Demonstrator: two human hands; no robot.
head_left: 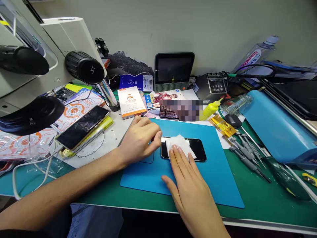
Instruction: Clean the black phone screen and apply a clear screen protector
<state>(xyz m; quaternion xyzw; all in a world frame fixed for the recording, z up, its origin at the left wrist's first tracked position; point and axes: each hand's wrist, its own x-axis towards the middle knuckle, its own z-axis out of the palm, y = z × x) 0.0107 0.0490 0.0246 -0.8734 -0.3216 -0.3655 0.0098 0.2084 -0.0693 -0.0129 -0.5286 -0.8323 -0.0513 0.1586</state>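
- The phone (198, 150) lies flat under both hands with its long axis running left to right across the person's view. Which end is the top I cannot tell, since the left end is covered.
- It is a black slab with a glossy face and rounded corners, and it sits near the middle of a blue mat (218, 178).
- A white cloth (178, 144), crumpled into a small pad, covers the left half of the glass.
- The right hand (188, 188) is spread almost flat, fingers straight and together, with the fingertips pressing on the cloth. It grips nothing.
- The left hand (138, 140) is curled, with the fingers bent down around the phone's left end, seemingly pinching it.
- The blue mat rests on a green mat (260, 195) that covers the bench.
- To the right lies a row of grey screwdrivers (247, 155), and beyond them a yellow bottle (210, 110) tilted on its side.
- To the left a second phone (83, 127), its glass cracked, lies on a yellow-edged stack.
- A microscope (49, 49) overhangs the bench at far left, and a small screen (174, 71) stands against the back wall.
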